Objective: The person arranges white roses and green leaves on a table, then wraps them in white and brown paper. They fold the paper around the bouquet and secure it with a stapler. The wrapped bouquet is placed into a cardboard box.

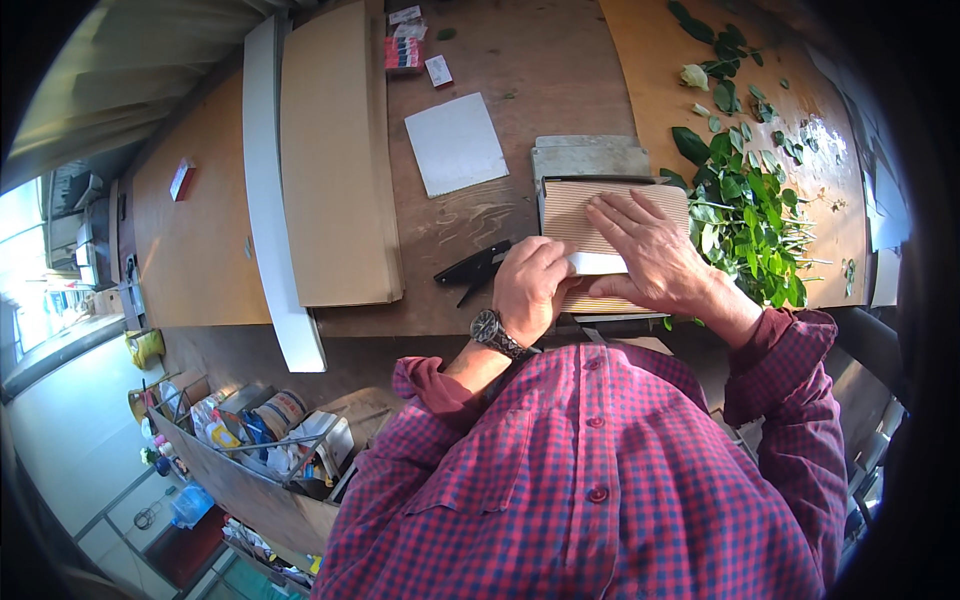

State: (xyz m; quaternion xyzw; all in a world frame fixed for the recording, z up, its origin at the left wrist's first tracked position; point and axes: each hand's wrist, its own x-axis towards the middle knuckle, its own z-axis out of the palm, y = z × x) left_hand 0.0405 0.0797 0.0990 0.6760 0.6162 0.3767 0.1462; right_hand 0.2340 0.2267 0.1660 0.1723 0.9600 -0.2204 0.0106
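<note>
A sheet of corrugated cardboard [570,210] with fine brown ridges lies in front of me, its near part folded to show a white strip [596,263]. My right hand [649,251] rests flat on the ridged face, fingers spread a little and thumb towards the white strip. At the left end of that strip, the curled fingers of my left hand [529,281] pinch the cardboard's edge; the fingertips are partly hidden. Behind the cardboard shows a grey metal plate [589,156]. A black two-armed hand tool [471,268] lies beside my left hand, which partly covers it.
Leafy rose stems [750,225] are heaped to the right, a white rose [694,77] farther back. Leftward lie a white square sheet [456,144], stacked flat cardboard [337,165] and a long white board [277,187]. Small red-and-white boxes [403,55] sit at the back. A cluttered bin [255,427] stands below.
</note>
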